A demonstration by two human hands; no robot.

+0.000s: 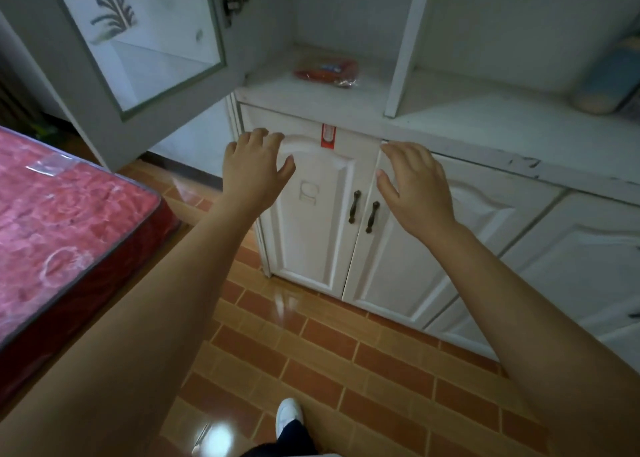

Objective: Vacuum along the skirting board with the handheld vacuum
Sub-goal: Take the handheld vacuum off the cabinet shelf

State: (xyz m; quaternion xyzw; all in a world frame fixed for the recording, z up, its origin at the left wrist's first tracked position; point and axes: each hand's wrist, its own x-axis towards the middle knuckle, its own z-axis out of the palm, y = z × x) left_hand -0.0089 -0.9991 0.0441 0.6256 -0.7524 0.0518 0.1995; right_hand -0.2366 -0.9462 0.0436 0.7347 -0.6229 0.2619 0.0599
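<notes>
Both arms reached forward over the tiled floor [311, 352] toward a white cabinet [450, 234]. Left hand [254, 170], at 12 o'clock, fingers spread wide, held nothing; it hung in front of the left lower door. Right hand [415, 186], at 1 o'clock, likewise spread and empty. No handheld vacuum appeared anywhere in view. Dark skirting board [183, 167] ran at 10 o'clock under an open glass door [138, 40]. Red mattress [62, 214] at 9 o'clock.

A red packet [327, 71] lies on the white cabinet shelf [277, 89].
</notes>
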